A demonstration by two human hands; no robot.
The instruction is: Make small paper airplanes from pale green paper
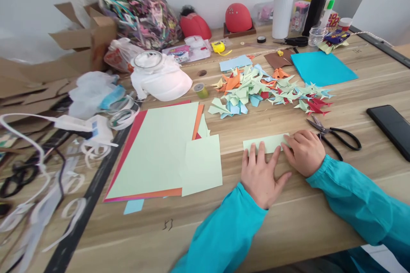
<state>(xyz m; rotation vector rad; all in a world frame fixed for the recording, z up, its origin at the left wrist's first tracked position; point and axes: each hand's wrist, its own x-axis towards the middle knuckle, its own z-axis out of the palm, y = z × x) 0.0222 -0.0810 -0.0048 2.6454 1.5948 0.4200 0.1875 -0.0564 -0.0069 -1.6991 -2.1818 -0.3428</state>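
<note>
A pale green strip of paper (268, 142), apparently folded, lies flat on the wooden table. My left hand (261, 179) rests palm down with its fingers spread, the fingertips on the strip's lower edge. At the strip's right end, my right hand (303, 151) is curled, thumb and index finger closed on the corner. Just beyond the right hand lie black-handled scissors (335, 134) with the blades apart. To the left, a pale green square sheet (202, 164) overlaps a stack of coloured paper (156, 149).
Behind the strip is a heap of folded paper shapes (253, 85) in green, orange, blue and red. A bright blue sheet (323, 68) lies behind it on the right. A phone (390, 130) sits at the right. Cables and a power strip (96, 130) crowd the left.
</note>
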